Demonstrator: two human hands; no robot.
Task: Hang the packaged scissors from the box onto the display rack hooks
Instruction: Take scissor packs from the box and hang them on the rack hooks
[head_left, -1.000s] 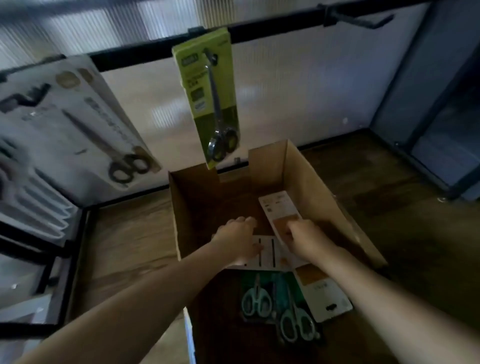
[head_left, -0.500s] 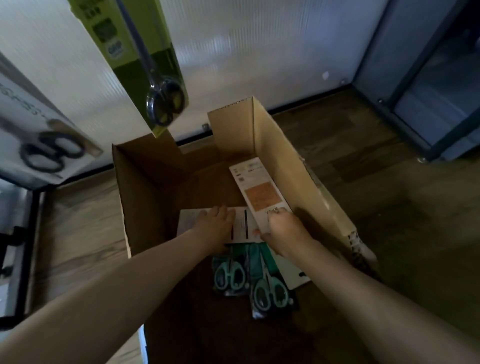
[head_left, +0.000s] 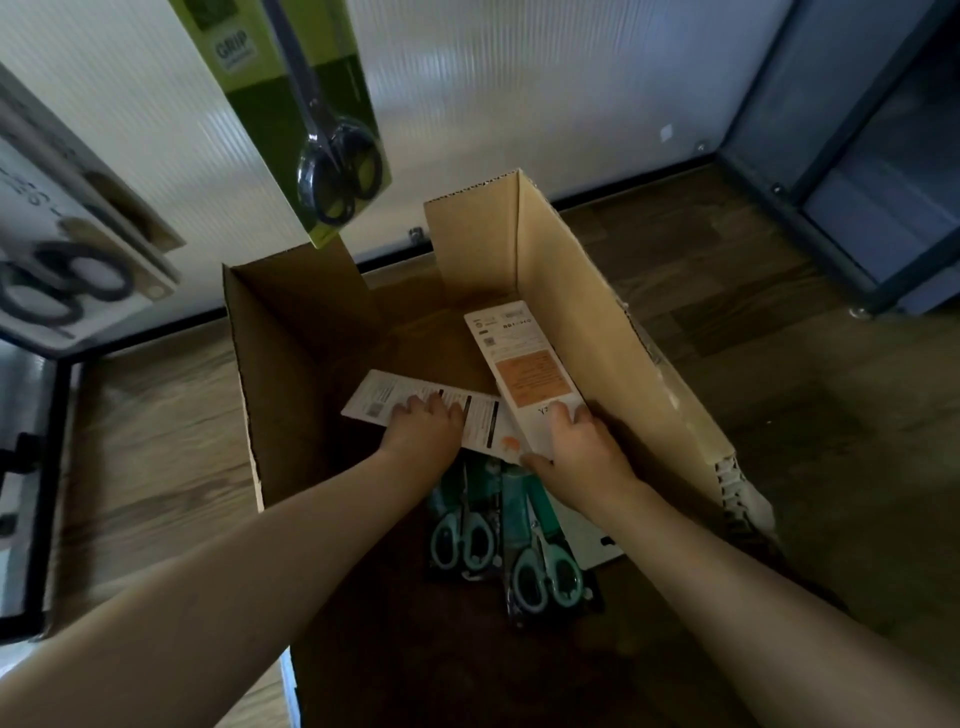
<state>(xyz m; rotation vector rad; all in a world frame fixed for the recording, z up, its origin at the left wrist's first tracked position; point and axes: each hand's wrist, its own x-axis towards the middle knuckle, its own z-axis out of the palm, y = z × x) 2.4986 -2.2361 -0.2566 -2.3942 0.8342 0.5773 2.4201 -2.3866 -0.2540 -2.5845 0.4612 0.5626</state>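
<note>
Packaged scissors lie inside the open cardboard box (head_left: 623, 332) on the wooden floor (head_left: 156, 441). One white pack (head_left: 524, 369) runs lengthwise along the right wall, back side up, the right hand (head_left: 576, 452) gripping its near part. Another white pack (head_left: 405, 400) lies crosswise, the left hand (head_left: 426, 431) pressed flat on it. Two teal-handled pairs (head_left: 519, 551) lie nearer, handles toward the person. A green pack (head_left: 306, 104) hangs above.
</note>
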